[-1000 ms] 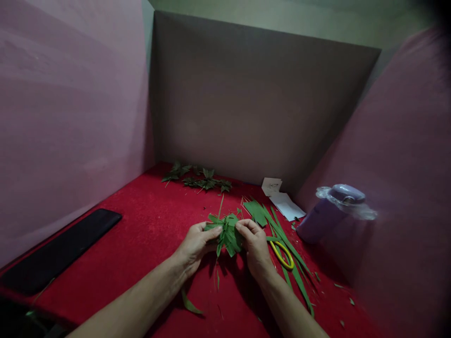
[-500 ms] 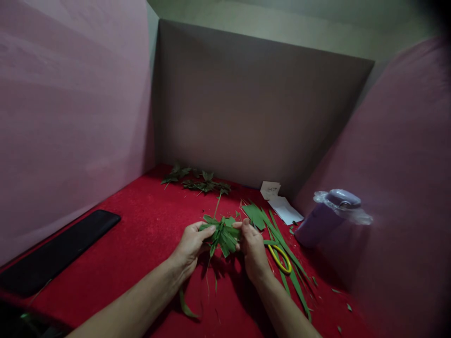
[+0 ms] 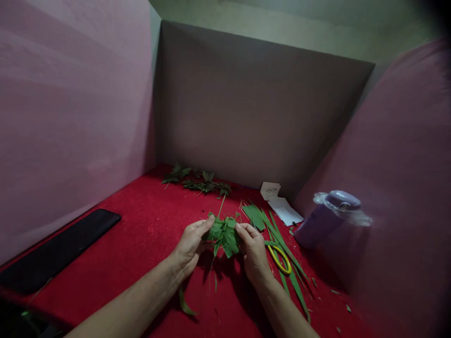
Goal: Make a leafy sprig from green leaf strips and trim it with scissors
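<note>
- Pinching the leaf bundle (image 3: 227,234) between both hands, we hold it up over the near middle of the red worktop (image 3: 148,234), its thin stalk (image 3: 221,206) pointing to the far side.
- Our left hand (image 3: 192,241) grips the left edge, thumb on top; our right hand (image 3: 252,246) nips the right edge between thumb and fingers.
- We judge the step in hand to be spreading and arranging these leaves; the next move seems to call for a steady left hold and a light right pinch, since thin leaves may tear.
- Counting, we find two hands and one bundle.
- To the right, we see one broad green piece (image 3: 253,216), one yellow loop (image 3: 289,266), probably a scissor handle, and at least three long green strips (image 3: 299,291), overlapping too much for an exact count.
- Far right, we count two white papers (image 3: 285,211) and one purple bottle (image 3: 319,225).
- To the left lies one long black object (image 3: 70,244); near our left forearm, one curled strip (image 3: 185,305).
- Leafy sprigs (image 3: 207,184) line the far edge; we cannot tell how many.
</note>
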